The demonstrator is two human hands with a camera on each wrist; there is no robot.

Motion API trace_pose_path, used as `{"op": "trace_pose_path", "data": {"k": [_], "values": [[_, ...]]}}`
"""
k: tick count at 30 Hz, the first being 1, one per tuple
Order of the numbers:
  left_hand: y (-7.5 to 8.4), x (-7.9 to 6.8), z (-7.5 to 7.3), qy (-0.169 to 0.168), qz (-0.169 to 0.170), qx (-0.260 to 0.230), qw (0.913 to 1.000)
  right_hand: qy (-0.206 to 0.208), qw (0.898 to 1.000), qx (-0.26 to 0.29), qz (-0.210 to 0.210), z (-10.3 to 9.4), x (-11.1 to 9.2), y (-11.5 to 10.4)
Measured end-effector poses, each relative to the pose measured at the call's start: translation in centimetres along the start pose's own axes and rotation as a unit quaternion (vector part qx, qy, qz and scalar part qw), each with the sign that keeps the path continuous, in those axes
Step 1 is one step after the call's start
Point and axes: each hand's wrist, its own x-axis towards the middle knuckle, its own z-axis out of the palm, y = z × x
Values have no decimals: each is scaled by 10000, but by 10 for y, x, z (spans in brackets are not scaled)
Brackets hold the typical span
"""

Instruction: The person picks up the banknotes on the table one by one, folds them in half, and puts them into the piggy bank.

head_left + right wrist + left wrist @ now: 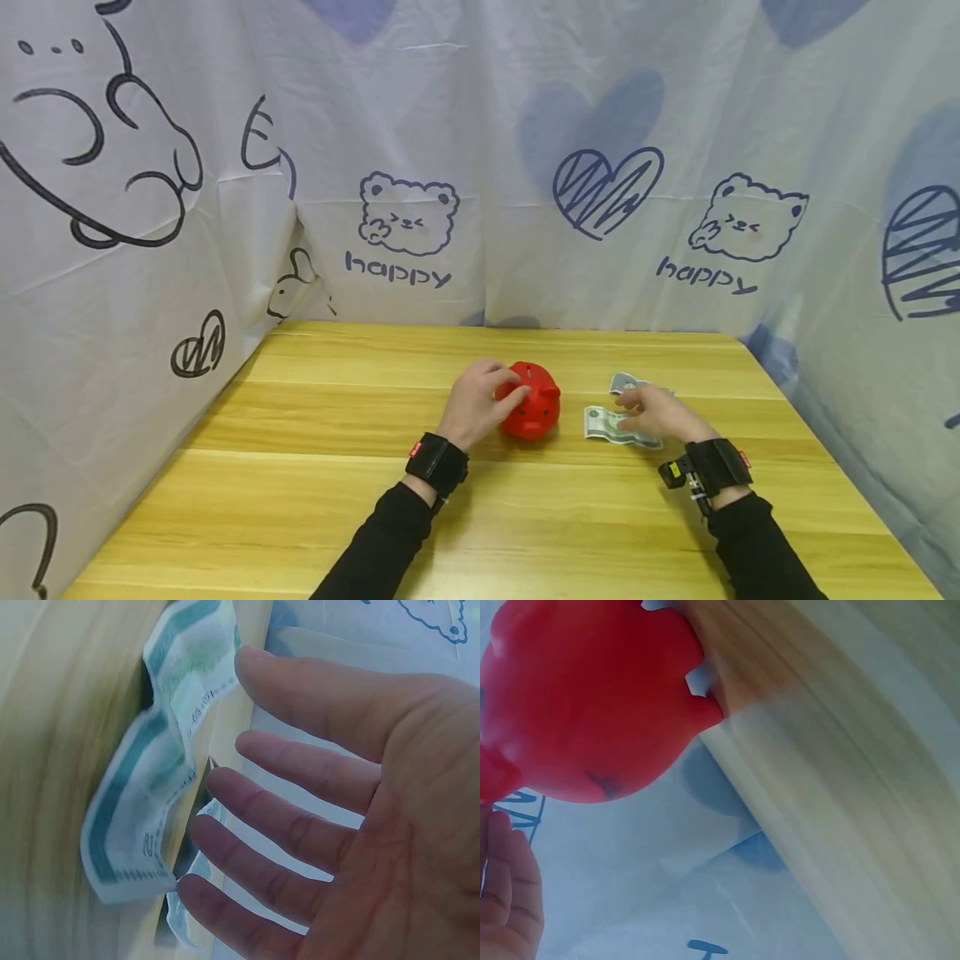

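A red piggy bank (542, 407) with a slot on top stands on the table, its snout facing me. My left hand (477, 406) is at its left side, thumb in front and fingers behind; in the left wrist view the straight fingers (517, 881) reach the red body (592, 697), and whether they press it I cannot tell. To the right lie two wavy green-and-white banknotes, a nearer one (600, 423) and a farther one (624, 382). Over the nearer note hovers my right hand (667, 414), its fingers spread and holding nothing in the right wrist view.
Yellow wood-grain tabletop (322, 467) surrounds the piggy bank and notes. A pale cloth curtain (495, 275) with drawn bears and hearts hangs behind the table and along both sides. Black straps (438, 464) sit on both wrists.
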Motion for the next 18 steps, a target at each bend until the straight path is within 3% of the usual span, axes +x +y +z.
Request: {"op": "trace_pose_path", "data": {"k": [9, 18], "values": [[10, 2, 1, 190, 646, 130, 9976, 49, 9999, -101, 120, -4, -3, 2], [18, 3, 6, 22, 956, 565, 9938, -164, 9998, -136, 29, -4, -3, 7]]}}
